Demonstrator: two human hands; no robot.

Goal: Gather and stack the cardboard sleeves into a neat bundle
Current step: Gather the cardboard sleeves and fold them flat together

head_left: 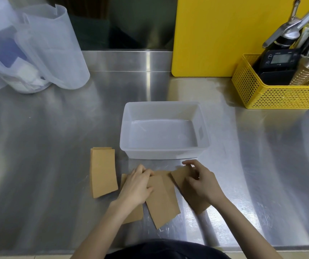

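Flat brown cardboard sleeves lie on the steel counter near its front edge. A small stack of sleeves point(103, 171) rests apart at the left. My left hand point(137, 185) presses down on the middle sleeves point(162, 200), its fingers over their top left edge; another sleeve point(134, 214) lies partly under my wrist. My right hand point(199, 181) pinches the upper end of the rightmost sleeve point(180, 175), which is tilted and mostly hidden beneath the hand.
An empty translucent plastic tub point(164, 155) stands just beyond the sleeves. A yellow basket point(273, 96) with a scale and tools is at the back right, a yellow board point(211, 38) behind it, clear plastic jugs point(52, 49) at the back left.
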